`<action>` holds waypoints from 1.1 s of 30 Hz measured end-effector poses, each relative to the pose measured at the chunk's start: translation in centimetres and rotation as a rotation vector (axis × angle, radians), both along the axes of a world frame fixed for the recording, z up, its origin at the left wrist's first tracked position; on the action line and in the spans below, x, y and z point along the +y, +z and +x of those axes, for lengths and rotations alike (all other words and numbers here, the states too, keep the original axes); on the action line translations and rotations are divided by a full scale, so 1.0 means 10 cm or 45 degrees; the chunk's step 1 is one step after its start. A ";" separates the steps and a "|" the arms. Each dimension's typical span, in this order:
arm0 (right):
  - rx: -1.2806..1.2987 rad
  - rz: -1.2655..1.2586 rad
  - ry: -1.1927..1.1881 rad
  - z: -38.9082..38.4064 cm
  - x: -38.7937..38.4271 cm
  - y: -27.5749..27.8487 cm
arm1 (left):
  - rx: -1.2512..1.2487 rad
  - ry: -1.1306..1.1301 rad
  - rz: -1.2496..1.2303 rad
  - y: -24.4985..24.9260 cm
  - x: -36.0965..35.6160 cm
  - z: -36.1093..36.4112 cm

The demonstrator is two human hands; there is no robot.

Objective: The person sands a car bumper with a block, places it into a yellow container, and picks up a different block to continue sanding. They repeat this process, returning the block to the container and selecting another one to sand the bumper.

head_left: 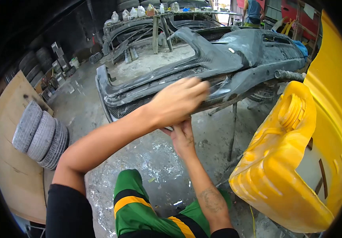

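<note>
A grey and black car bumper (151, 85), scuffed and dusty, lies across the middle of the view on a stand. My left hand (181, 101) reaches over from the left with curled fingers, smeared by motion, and overlaps the bumper's near side. Just below it is my right hand (182, 139), close to the bumper's lower edge, its fingers bent and partly hidden behind the left hand. What the two hands hold between them I cannot make out.
A large yellow moulded shell (274, 170) stands close on the right. Tyres (42, 135) lean by a brown board (8, 158) at left. Behind, a table (202, 14) carries several bottles and jugs. A person (253, 12) stands far back. The concrete floor (139, 158) has white spots.
</note>
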State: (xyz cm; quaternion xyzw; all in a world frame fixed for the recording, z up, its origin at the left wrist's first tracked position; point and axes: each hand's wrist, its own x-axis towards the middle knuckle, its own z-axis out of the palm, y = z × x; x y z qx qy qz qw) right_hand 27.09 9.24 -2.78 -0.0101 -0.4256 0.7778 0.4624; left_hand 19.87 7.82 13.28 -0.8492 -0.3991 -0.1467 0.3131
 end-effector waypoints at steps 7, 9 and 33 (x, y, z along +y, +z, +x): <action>-0.055 -0.030 0.051 0.01 -0.02 0.02 | 0.016 0.154 -0.108 -0.11 -0.52 -0.47; -0.064 -0.037 0.000 -0.01 -0.02 0.02 | 0.038 0.042 -0.036 0.02 -0.05 -0.05; 0.003 -0.005 0.024 0.01 -0.03 0.06 | 0.031 0.179 -0.104 0.01 -0.24 -0.11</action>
